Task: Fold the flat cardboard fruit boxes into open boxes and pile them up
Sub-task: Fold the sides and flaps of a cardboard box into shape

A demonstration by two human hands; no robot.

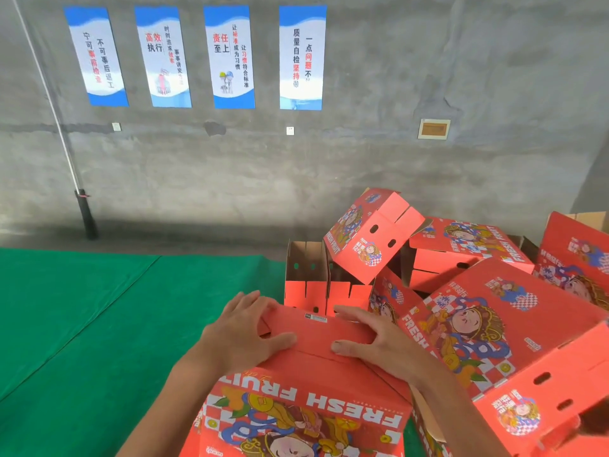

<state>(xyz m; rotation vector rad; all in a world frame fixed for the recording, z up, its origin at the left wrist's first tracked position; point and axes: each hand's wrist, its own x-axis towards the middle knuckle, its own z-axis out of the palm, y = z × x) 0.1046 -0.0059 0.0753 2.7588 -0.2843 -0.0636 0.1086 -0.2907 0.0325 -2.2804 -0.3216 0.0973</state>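
Fruit box in hand (306, 404): red printed cardboard, low in the centre of the view, lying on the green cloth (99, 324); the printed face reading "FRESH FRUIT" points toward the camera, and a plain red flap (316, 331) rises at its far end.
Left hand (244, 331): grasps the flap's left end, fingers curled over the far edge, thumb laid flat along the near face.
Right hand (372, 341): grasps the flap's right end, fingers wrapped over the top edge, thumb pressing the near face.
Flap edge: the far edge sits just beside the open box behind it; I cannot tell whether they touch.
Open box behind (316, 278): stands upright, brown inside showing, red flaps folded out at its base.
Tilted box (369, 235): leans at an angle on top of the pile, corner down.
Pile of boxes (494, 311): crowds the whole right side, boxes lying at mixed angles, the nearest touching the right forearm.
Free room: the cloth stretches bare to the left and far-left of the hands; a crease line runs diagonally through it.
Far edge: the cloth ends near a grey concrete wall (428, 77).
Wall items: four blue-and-white posters (230, 57) in a row, a small framed plate (434, 129) to the right.
Pole (66, 143): a thin metal rod leans against the wall at the left, with a black base.
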